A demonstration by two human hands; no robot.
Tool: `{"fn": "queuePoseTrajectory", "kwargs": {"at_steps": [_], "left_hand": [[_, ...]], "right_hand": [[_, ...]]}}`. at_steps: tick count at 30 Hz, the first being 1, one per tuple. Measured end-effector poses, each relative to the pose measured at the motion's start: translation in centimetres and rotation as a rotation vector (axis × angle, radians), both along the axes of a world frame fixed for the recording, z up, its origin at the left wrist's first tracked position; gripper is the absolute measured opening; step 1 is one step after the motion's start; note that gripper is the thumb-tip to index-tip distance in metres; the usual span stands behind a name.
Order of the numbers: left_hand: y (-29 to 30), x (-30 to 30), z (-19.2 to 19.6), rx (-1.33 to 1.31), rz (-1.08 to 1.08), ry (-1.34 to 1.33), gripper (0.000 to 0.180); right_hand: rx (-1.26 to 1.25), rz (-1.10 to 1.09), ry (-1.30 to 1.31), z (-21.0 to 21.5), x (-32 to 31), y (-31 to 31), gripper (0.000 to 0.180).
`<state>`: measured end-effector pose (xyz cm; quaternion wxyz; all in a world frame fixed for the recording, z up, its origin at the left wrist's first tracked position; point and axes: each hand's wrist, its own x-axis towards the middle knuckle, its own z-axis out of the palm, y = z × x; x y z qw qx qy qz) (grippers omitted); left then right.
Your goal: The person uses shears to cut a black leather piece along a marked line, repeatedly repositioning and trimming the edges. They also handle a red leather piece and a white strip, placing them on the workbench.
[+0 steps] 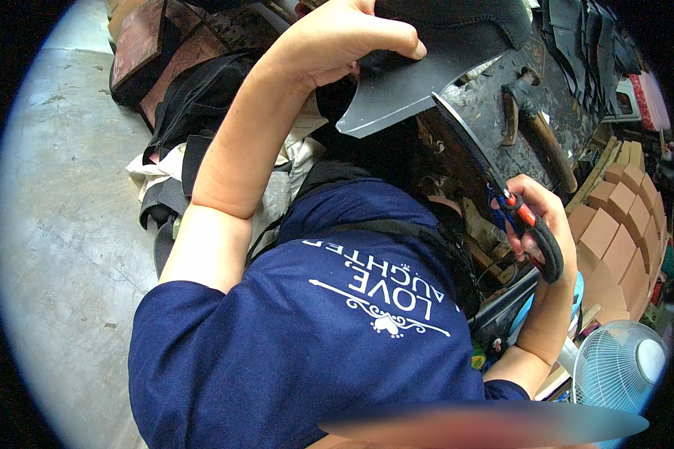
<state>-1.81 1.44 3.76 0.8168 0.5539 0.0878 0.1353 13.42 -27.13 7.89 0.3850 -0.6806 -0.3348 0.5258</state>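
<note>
At the top of the head view, my left hand (pixel 344 37) grips a black leather piece (pixel 404 86) with a stitched seam and a pale cut edge, the thumb lying on its surface. The far fingers of that hand are partly out of sight. Lower on the right, my right hand (pixel 541 213) is wrapped round a pair of scissors (pixel 473 146) with black and red handles. Their long dark blades point up and left, the tip lying close by the leather's lower edge. Whether the tip touches the leather, I cannot tell.
A hammer (pixel 548 142) lies on the dark, worn bench (pixel 494 86). Black cut pieces (pixel 580 49) hang at the far right. Tan blocks (pixel 621 224) are stacked at the right, above a fan (pixel 618 367). Black straps (pixel 195 105) lie to the left, beside the concrete floor (pixel 75 194).
</note>
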Motion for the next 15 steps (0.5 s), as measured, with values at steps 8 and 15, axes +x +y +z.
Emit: {"fn": "queuePoseTrajectory", "kwargs": {"at_steps": [8,15], "left_hand": [[-0.1,0.1,0.1,-0.007,-0.004,0.009,0.042],[0.2,-0.2,-0.3,-0.069,0.072,-0.01,0.044]], "right_hand": [[-0.019,0.106,-0.016,0.1,1.4,0.1,0.061],[-0.14,0.18,-0.167,-0.7,2.2,-0.5,0.043]]}}
